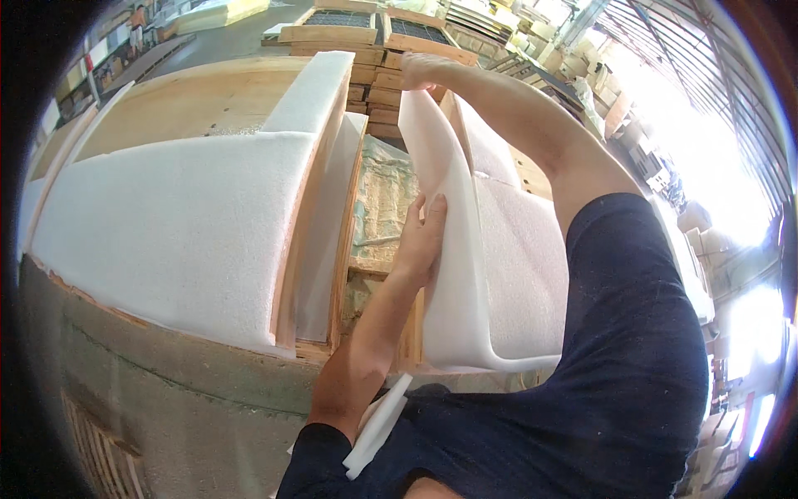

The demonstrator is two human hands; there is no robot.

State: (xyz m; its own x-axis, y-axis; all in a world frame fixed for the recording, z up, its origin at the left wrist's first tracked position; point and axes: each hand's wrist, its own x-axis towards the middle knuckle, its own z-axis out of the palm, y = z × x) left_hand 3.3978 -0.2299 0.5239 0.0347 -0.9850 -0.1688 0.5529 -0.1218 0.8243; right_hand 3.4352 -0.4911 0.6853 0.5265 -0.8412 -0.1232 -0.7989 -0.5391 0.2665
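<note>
A dark navy short-sleeved shirt (632, 333) lies nearest; to the right of a broad wooden frame faced with white foam (174, 224), the landmark, stands a smooth, matte white sheet of soft foam (461, 274), its thick edge curving and folded at the bottom corner; right of the frame, the right hand (426, 71) bends closed over the sheet's top end, while the left hand (422, 237) rests thumb-first against its side, fingers slightly parted; whether they pinch, I cannot tell
</note>
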